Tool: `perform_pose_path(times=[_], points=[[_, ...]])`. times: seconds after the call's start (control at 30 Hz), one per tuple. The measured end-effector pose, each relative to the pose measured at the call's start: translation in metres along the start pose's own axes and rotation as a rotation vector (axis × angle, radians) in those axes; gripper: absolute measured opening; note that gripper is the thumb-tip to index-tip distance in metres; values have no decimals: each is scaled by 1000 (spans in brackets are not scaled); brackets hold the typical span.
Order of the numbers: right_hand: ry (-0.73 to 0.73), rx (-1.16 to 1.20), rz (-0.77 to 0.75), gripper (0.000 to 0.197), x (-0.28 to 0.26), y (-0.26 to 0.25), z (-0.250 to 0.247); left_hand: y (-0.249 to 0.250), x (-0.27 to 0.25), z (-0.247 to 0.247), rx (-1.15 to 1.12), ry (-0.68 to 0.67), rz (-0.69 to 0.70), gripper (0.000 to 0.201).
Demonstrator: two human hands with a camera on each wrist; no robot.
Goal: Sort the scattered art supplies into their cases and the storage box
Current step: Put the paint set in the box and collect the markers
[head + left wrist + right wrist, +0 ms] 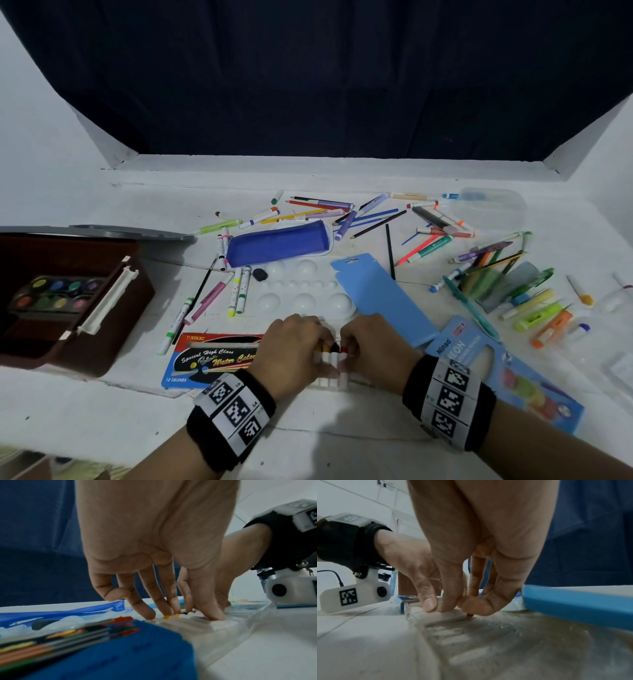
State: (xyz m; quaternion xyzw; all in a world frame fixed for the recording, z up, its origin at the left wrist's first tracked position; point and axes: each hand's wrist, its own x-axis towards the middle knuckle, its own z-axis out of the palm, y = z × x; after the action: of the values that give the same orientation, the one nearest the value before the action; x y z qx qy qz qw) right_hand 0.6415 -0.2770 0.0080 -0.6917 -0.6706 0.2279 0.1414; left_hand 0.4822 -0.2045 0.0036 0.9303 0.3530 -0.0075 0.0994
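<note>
Two bare hands meet at the near middle of a white counter, over a row of small white paint tubes with yellow, black and red caps, lying in a clear plastic tray; the left hand has its fingers bent downward, fingertips pressing on the capped ends and thumb pressing the tray's near side, so it is grasping the tubes from above; the right hand is curled, thumb and forefinger pinching the red-capped tube at the right end of the row, its red tip just showing beneath the fingers in the right wrist view; just left of the hands lies a blue watercolour box; a brown storage box holding a paint palette sits at the counter's left edge; loose markers and pencils are scattered toward the far edge; a light blue card sleeve lies just right of the hands.
</note>
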Motion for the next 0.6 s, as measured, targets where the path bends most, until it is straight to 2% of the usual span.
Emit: perform_pose_path(times=[0.17,0.3,0.4,0.5,0.6], points=[[-19,-10,-17,21,3,1,-3,0,-3,-3,-43,5,-6,43],[-4,-53,-14,26,5,3,-3,-9,-10,-10,-351,-19,-36,28],[14,6,-11,33,5,6,-8,-19,-20,-18,-522,-10,-29,19],[91,140,-2,25,9,7,-14,-31,-24,-29,-639,80,-48,13],[187,194,-24,15,23,5,-23,-48,-21,-42,-717,234,-101,8]])
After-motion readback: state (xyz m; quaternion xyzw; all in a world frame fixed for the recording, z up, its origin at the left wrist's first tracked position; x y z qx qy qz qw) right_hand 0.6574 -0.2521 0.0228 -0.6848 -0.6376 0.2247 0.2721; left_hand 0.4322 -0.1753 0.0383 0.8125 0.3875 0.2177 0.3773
